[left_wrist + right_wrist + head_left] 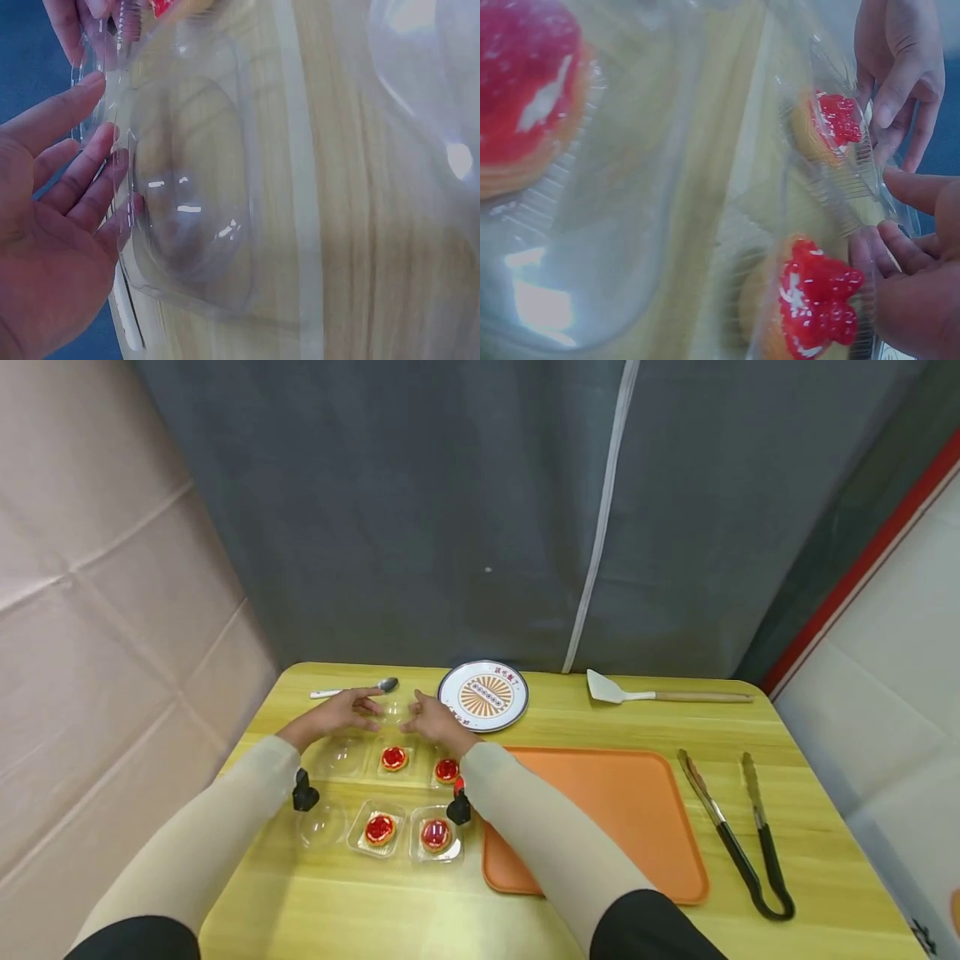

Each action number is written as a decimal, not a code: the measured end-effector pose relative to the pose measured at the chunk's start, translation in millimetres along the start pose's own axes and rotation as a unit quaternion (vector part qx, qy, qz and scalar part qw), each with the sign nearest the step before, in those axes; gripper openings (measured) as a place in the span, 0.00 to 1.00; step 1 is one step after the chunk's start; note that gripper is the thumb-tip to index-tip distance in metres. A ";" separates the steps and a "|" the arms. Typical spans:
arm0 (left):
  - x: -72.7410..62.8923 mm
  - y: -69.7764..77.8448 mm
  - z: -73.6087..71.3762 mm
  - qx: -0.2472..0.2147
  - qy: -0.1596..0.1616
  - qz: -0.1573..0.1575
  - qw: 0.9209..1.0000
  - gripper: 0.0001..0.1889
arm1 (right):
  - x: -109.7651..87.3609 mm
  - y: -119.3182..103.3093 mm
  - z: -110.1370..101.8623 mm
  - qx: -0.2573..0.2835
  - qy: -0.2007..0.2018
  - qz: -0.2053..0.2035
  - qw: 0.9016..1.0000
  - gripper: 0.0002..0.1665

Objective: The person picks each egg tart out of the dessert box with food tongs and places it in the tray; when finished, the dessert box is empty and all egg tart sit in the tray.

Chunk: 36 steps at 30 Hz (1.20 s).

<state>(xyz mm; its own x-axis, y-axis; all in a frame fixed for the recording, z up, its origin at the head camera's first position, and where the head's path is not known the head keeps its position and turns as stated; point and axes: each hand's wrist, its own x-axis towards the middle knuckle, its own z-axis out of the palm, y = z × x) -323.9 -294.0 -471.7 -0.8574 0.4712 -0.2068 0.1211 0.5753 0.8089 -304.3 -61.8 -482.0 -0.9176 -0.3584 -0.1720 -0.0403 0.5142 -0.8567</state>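
Observation:
Both hands reach the back left of the table, either side of a raised clear plastic lid (392, 713). My left hand (337, 718) has its fingers extended at the lid's left; in the left wrist view its fingertips (112, 225) lie by a clear plastic edge. My right hand (437, 724) is at the other side, with loosely bent fingers; in the right wrist view its fingertips (889, 247) are beside clear plastic. Whether either hand touches it is hard to tell. Just below sit two red-topped tarts, one left (393, 758) and one right (447, 770), in clear containers.
Nearer stand two more clear boxes with red-topped tarts (378, 829) (436, 835), beside an opened lid (322, 825). A spoon (387, 685) and patterned plate (483, 696) lie behind. Rightward are an orange tray (600, 810), spatula (606, 687) and black-handled tongs (738, 856).

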 end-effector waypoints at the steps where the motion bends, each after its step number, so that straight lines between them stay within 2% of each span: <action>1: 0.3 -0.2 0.0 -0.002 -0.003 -0.002 1.000 0.41 | 0.0 -0.5 0.1 0.009 -0.005 0.006 1.000 0.52; 6: 1.1 3.8 0.8 0.003 -0.008 -0.004 1.000 0.41 | -0.7 -3.6 -0.5 0.005 -0.011 0.026 1.000 0.50; 12: 1.9 7.2 4.3 0.020 -0.002 -0.006 1.000 0.41 | 1.8 -4.0 -0.6 -0.050 -0.002 0.016 0.999 0.51; 19: -0.3 8.8 4.9 0.032 0.008 -0.022 0.999 0.43 | 2.3 -5.8 -0.5 -0.063 0.004 0.020 0.998 0.51; 26: 0.3 8.2 2.2 0.080 0.018 -0.033 0.996 0.44 | -1.0 -7.4 -4.8 -0.083 0.004 0.019 0.996 0.51; 30: -2.2 9.8 -0.6 0.102 0.033 -0.031 0.994 0.45 | -5.9 -6.6 -11.2 -0.090 0.006 0.012 0.996 0.51; 33: -7.2 13.2 -2.0 0.117 0.059 -0.024 0.991 0.44 | -11.3 -5.6 -17.7 -0.088 0.007 -0.001 0.996 0.51; 36: -14.7 19.3 0.1 0.140 0.085 -0.005 0.986 0.44 | -18.4 -3.7 -24.3 -0.084 0.001 -0.023 0.996 0.51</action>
<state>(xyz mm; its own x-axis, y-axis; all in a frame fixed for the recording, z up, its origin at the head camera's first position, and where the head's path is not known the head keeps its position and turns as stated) -308.9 -289.8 -453.1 -0.9278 0.3593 -0.1002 0.2248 0.7529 0.6185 -296.8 -38.1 -463.9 -0.9141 -0.3829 -0.1338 -0.1473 0.6208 -0.7700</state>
